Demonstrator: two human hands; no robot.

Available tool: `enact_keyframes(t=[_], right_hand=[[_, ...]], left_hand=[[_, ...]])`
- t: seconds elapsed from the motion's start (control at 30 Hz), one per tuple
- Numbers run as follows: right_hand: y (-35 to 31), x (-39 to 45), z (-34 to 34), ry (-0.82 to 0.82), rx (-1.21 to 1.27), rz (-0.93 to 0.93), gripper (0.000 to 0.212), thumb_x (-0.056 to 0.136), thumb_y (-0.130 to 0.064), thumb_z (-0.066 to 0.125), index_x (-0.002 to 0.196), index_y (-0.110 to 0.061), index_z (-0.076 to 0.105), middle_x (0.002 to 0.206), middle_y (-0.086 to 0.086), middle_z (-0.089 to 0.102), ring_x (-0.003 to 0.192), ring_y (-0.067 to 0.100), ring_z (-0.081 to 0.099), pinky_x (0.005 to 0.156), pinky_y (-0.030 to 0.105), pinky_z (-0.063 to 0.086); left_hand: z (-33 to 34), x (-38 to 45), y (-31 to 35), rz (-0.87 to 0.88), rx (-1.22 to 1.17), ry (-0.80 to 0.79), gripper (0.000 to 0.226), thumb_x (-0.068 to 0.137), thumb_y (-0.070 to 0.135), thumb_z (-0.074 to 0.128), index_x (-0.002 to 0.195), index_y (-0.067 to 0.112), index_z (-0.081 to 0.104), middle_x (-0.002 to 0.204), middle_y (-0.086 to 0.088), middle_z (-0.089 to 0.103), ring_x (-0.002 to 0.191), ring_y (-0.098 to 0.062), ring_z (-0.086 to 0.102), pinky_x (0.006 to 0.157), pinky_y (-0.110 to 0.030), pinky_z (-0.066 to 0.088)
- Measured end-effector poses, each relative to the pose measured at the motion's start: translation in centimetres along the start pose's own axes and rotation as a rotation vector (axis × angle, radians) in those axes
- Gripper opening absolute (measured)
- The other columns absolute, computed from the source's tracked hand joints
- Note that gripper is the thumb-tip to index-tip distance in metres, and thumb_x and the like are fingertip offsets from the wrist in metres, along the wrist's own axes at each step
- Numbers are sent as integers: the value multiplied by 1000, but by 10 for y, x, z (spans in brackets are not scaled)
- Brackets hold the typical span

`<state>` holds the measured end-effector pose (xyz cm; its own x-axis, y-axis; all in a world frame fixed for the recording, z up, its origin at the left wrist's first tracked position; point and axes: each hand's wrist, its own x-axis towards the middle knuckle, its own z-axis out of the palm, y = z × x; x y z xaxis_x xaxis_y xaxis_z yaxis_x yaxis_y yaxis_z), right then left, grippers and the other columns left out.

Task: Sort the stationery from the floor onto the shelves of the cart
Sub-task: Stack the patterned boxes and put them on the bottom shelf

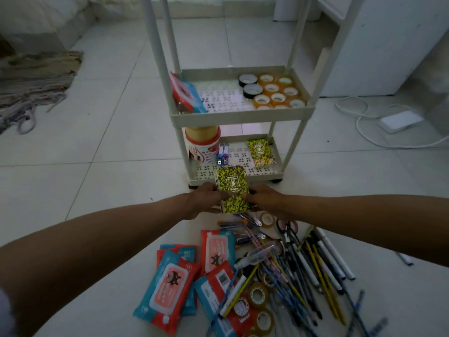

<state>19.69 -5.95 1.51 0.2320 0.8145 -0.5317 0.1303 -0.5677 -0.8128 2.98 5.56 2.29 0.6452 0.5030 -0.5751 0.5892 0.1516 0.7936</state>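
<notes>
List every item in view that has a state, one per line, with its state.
Stack of yellow-and-black patterned notebooks: held by both hands, off the floor.
Left hand: grips the stack's left edge.
Right hand: grips its right edge.
Matching yellow-and-black notebook: lying flat on the cart's bottom shelf.
Red-and-blue wipe packs: unsorted on the floor.
Pens and pencils pile: unsorted on the floor.

The tiled floor [116,132] carries wet-wipe packs [170,285], pens [315,268] and tape rolls [257,294]. The cart's [243,115] upper shelf holds tape; its lower shelf holds 1 yellow notebook [260,152].
</notes>
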Motion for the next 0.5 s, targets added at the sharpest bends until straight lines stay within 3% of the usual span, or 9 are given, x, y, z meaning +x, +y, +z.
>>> enact_keyframes(t=[0.1,0.23,0.4,0.5], right_hand=[[-9,-10,-9,5,200,87,23,102,-22,53,120,-13,64,113,9,70,97,20,62,72,30,54],[-13,-10,-27,135,368,127,28,100,-21,57,125,-9,59,111,11,63,95,22,57,68,32,54],[-9,0,-52,353,270,165,32,98,-26,56,121,-4,58,98,13,64,73,21,63,62,30,59],[-2,-4,-59,287,149,213,33,97,-29,55,116,-2,58,93,16,66,69,23,65,56,27,55]], left_hand=[[-3,2,35,-80,19,0,35,92,35,69,116,10,62,109,-7,69,97,-20,65,73,-31,59],[4,22,69,-97,54,-53,28,95,34,65,114,13,62,111,-11,70,91,-19,62,77,-29,56],[29,66,56,-67,-129,9,51,89,34,73,129,6,56,127,-17,66,92,-21,63,69,-31,54],[34,88,53,-43,-118,75,66,81,44,76,129,6,52,125,-15,62,105,-25,63,76,-35,57]])
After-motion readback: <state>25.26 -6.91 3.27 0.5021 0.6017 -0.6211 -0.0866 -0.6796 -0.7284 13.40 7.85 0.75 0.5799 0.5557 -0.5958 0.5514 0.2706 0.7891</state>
